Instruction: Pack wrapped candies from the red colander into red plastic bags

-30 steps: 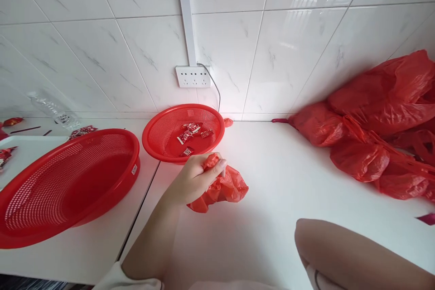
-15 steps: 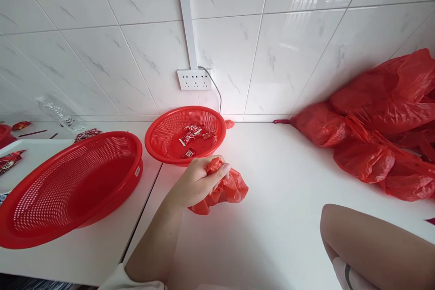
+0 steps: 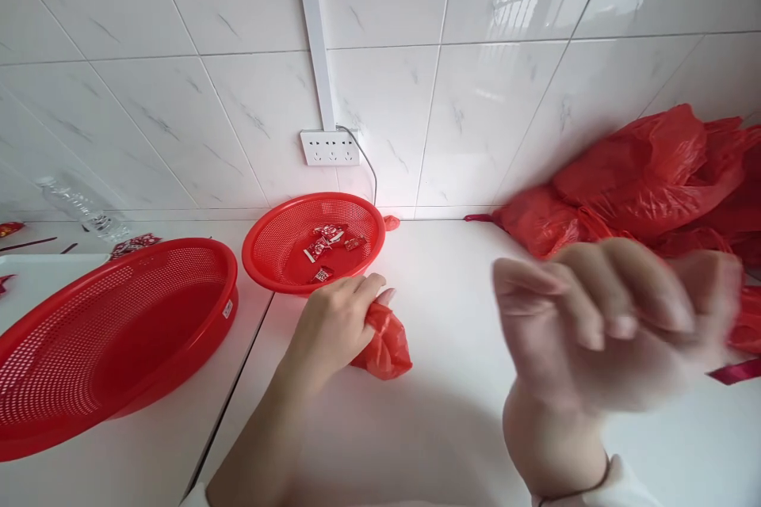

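My left hand [image 3: 342, 317] is closed around a small crumpled red plastic bag [image 3: 389, 344], just above the white tabletop and in front of the smaller red basket [image 3: 257, 260]. Part of the bag is hidden under the fingers. My right hand [image 3: 600, 325] is raised at the right, palm toward me, fingers curled in. Nothing shows inside that hand, and its thumb side is smeared by motion. Small red-and-white packets [image 3: 326, 240] lie in the smaller basket.
A larger red basket [image 3: 223, 269] stands at the left. Filled red plastic bags [image 3: 642, 174] are heaped against the tiled wall at the right. A clear plastic bottle [image 3: 83, 206] lies at the back left near a white tray [image 3: 53, 265]. A dark red strip [image 3: 737, 371] lies at right.
My right hand has come up into view from the lower right. The left hand has turned over the bag and now covers more of it. The view has shifted slightly right.
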